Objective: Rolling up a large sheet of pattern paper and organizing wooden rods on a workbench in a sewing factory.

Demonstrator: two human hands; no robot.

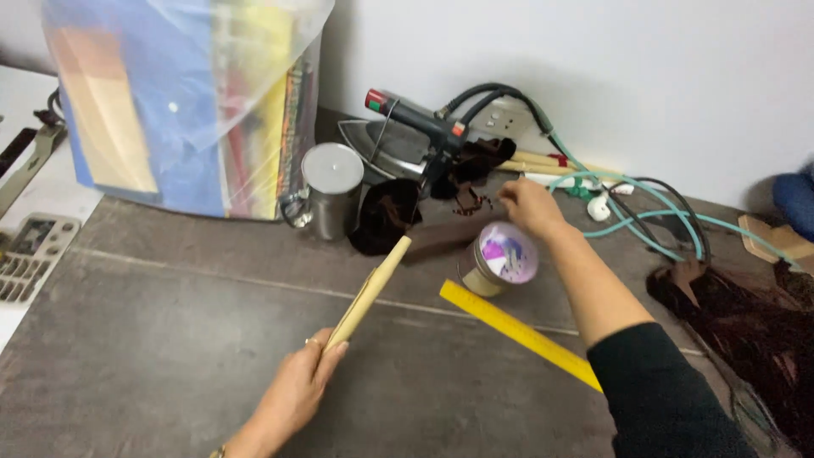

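A yellow ruler, tan wooden stick, silver metal cup and teal hose lie on grey table.

Clear plastic bag of blue, yellow and red packs, far left on desk, calculator with grey screen at left edge

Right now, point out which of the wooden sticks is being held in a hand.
The long pale wooden stick gripped by the left hand over the dark table; the other pale sticks lie untouched by the wall behind the iron.
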